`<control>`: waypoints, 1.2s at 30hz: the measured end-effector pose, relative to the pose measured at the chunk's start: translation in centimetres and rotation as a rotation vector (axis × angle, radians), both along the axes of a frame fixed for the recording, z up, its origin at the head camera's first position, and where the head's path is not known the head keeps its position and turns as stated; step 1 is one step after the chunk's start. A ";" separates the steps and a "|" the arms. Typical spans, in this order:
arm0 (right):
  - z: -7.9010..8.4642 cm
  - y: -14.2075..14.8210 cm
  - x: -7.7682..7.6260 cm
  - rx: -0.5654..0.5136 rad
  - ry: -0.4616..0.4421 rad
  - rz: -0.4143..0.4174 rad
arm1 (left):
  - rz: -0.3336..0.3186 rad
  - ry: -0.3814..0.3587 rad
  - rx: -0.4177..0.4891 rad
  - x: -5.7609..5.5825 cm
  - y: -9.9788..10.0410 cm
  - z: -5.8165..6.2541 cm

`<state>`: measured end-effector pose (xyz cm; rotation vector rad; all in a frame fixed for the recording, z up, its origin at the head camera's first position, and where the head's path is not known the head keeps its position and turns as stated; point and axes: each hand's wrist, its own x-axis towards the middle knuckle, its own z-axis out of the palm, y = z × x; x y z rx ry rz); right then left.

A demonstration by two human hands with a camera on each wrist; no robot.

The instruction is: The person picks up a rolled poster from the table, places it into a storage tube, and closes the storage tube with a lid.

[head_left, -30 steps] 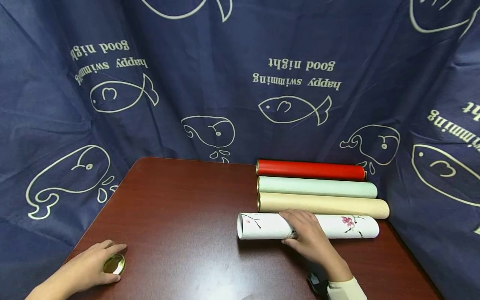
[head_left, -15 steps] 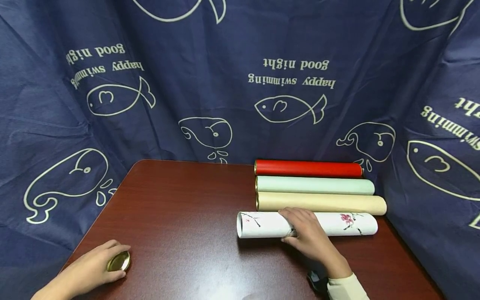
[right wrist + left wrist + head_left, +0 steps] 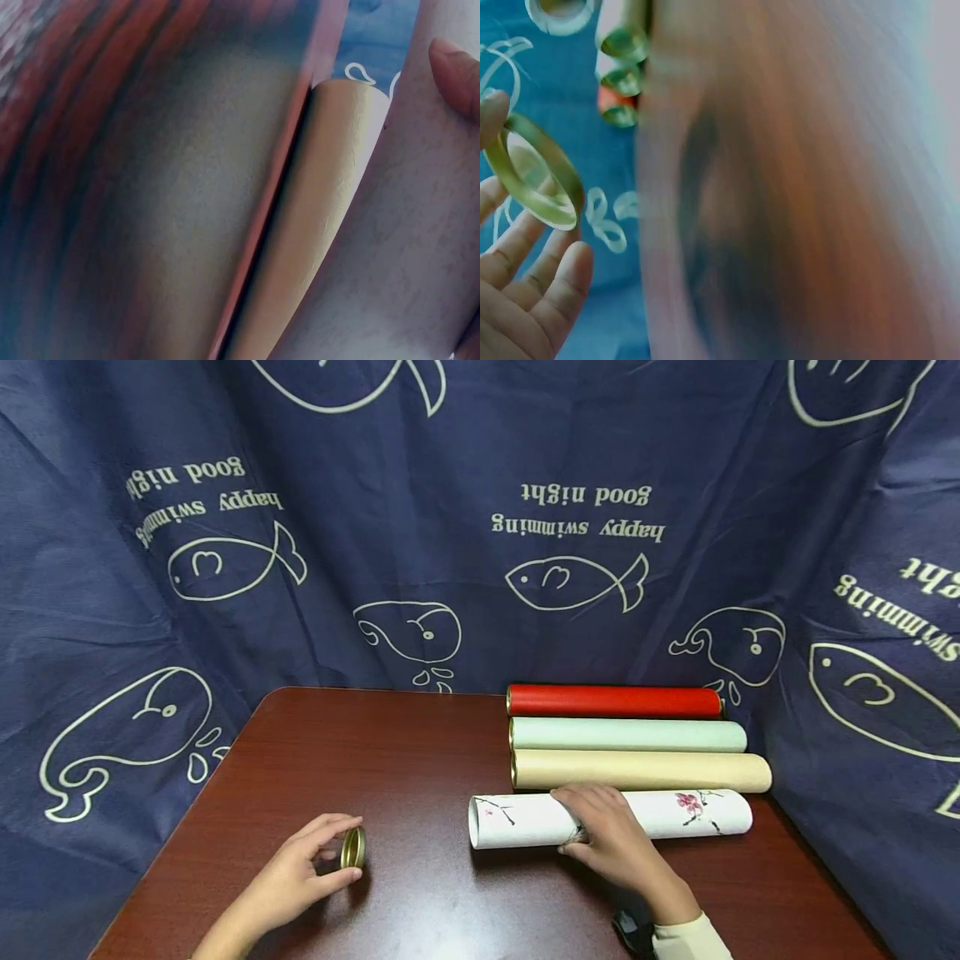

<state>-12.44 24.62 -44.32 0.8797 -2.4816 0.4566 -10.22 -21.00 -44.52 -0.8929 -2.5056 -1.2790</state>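
My left hand (image 3: 296,877) pinches a round gold lid (image 3: 352,848) between thumb and fingertips, tilted up on edge above the table. In the left wrist view, the hollow inside of the lid (image 3: 549,150) shows. To the right, my right hand (image 3: 615,842) grips the middle of a white cardboard tube (image 3: 517,823) with a pink blossom print. The tube lies sideways, its uncapped left end facing the lid, with a gap between them. The right wrist view shows that tube's pale wall (image 3: 405,217) close up, a fingertip (image 3: 454,79) at its edge.
Behind the white tube lie a cream tube (image 3: 645,771), a pale green tube (image 3: 630,735) and a red tube (image 3: 611,701), side by side with gold left ends. A dark blue printed curtain (image 3: 420,552) hangs round the brown table (image 3: 360,752).
My left hand has carried the lid rightward and slightly away, toward the white tube's left end. The lid has turned from lying tilted to nearly upright. My right hand stays on the tube.
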 end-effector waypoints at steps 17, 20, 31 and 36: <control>0.7 0.2 -0.5 0.004 -0.003 -0.009 | -0.183 -0.244 0.347 -3.7 12.2 1.1; 0.8 0.1 -0.5 -0.003 -0.010 -0.005 | -0.233 -0.279 0.368 -3.9 13.1 1.0; 1.0 -0.2 -0.5 -0.014 -0.022 -0.009 | -0.189 -0.285 0.347 -3.6 13.8 0.6; 0.9 -0.2 -0.4 -0.017 -0.024 -0.008 | -0.170 -0.262 0.335 -3.1 14.1 0.4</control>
